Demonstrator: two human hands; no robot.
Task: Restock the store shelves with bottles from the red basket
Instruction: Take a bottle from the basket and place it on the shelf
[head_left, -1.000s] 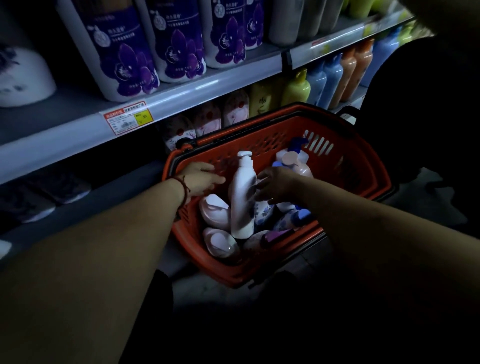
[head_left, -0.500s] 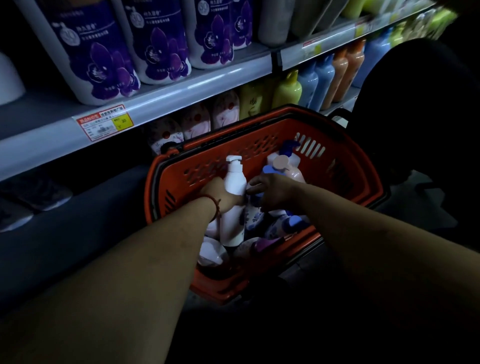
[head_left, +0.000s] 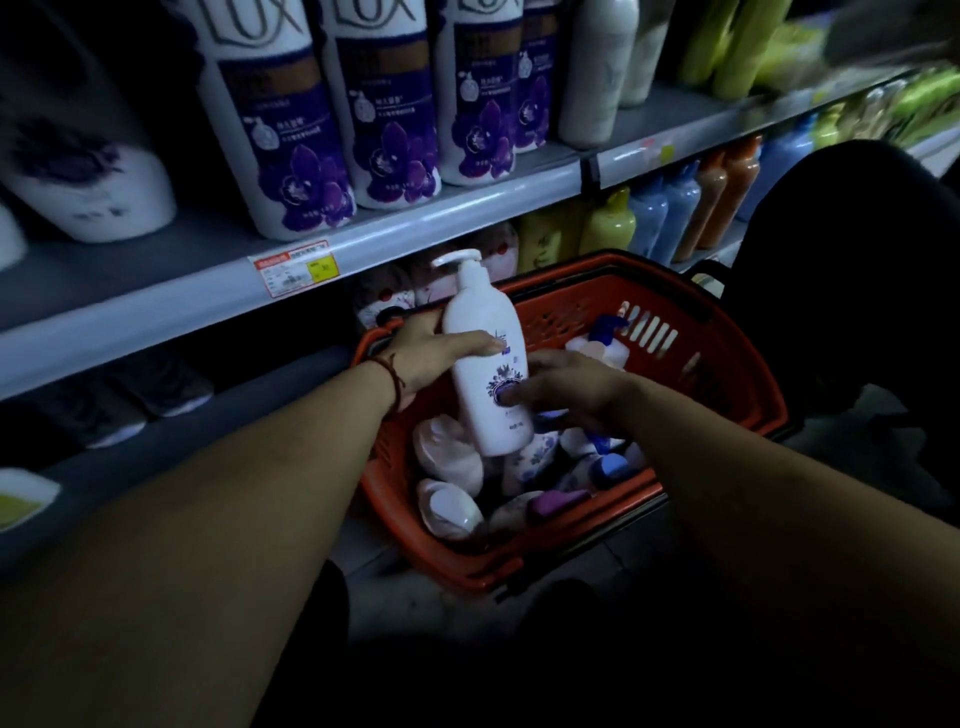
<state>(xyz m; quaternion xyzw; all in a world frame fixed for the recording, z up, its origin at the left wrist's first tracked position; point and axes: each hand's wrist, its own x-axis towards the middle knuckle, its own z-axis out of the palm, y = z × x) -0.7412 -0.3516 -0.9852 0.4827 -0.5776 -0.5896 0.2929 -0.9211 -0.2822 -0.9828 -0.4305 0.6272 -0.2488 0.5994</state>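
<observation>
Both hands (head_left: 434, 358) on white bottle (head_left: 483, 322)

left grip (head_left: 427, 359) wrapped round bottle (head_left: 482, 322) | right grip (head_left: 567, 388) fingers straight, touching it | forearms extended

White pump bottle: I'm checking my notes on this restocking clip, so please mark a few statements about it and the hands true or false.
1. The left hand grips the white pump bottle. True.
2. That bottle lies flat in the red basket. False: it is held roughly upright, with its pump above the rim.
3. The right hand holds a blue-capped bottle. False: its fingers touch the white pump bottle's lower label.
4. LUX bottles with purple flowers stand on the shelf above. True.
</observation>
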